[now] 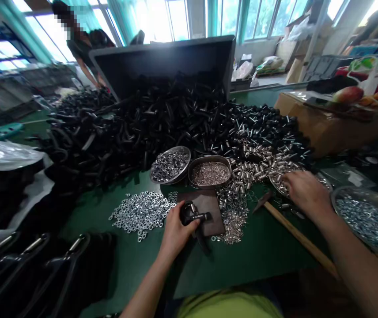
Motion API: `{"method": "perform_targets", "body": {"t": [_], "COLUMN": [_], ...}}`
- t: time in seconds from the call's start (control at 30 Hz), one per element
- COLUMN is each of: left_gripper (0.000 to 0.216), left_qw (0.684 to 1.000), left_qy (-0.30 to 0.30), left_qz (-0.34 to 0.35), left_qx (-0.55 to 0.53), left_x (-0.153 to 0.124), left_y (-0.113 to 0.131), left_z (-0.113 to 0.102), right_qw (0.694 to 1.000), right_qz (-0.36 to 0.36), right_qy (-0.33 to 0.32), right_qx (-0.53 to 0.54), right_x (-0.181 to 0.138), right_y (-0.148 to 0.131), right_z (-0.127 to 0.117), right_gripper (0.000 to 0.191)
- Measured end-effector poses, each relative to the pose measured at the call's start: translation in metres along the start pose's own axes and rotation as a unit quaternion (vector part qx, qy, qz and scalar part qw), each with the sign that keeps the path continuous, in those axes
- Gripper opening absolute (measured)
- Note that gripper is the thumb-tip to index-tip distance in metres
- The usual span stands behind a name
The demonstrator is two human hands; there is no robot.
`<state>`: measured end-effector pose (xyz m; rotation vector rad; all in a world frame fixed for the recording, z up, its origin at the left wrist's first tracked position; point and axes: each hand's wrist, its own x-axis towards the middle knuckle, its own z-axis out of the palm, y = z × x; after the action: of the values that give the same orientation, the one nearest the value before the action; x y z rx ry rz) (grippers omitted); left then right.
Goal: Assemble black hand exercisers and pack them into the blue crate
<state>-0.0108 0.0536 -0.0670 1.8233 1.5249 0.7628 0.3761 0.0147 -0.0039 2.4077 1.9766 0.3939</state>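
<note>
My left hand (175, 229) is closed around a black curved fitting (186, 215) with a small metal coil spring on it. It holds this fitting over a flat brown plate (212, 201) on the green table. At the right, my right hand (306, 192) reaches into a dish of metal coil springs (278, 173), fingers bent together. What its fingertips pinch, if anything, is hidden. More springs (250, 170) spill beside the dish. Left of the plate lie loose metal rings (142, 212), and small pins (233, 227) lie to its right.
A wooden-handled hammer (301, 238) lies below my right forearm. Behind the plate stand a bowl of metal parts (185, 172) and an oval tin (194, 183). Black parts (162, 115) heap before a grey bin (162, 44). A cardboard box (324, 123) sits right; a person (85, 55) stands beyond.
</note>
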Motion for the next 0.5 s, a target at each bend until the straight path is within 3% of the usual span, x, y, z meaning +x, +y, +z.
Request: {"method": "perform_targets", "body": {"t": [0.1, 0.3, 0.5], "left_gripper": [0.066, 0.066, 0.065], "left_qw": [1.000, 0.999, 0.999], "left_qy": [0.006, 0.021, 0.032], "left_qz": [-0.003, -0.021, -0.008], "left_qx": [0.019, 0.015, -0.004], "left_x": [-0.003, -0.007, -0.010], "left_y": [0.001, 0.007, 0.005], "left_z": [0.001, 0.001, 0.000], "right_qw": [0.999, 0.998, 0.997], "right_qz": [0.013, 0.043, 0.044], "right_qy": [-0.018, -0.019, -0.068], "right_qx": [-0.025, -0.031, 0.008], "right_x": [0.000, 0.007, 0.020], "right_y": [0.039, 0.048, 0.075], "right_z": [0.016, 0.031, 0.055], "right_gripper": [0.026, 0.029, 0.026]}}
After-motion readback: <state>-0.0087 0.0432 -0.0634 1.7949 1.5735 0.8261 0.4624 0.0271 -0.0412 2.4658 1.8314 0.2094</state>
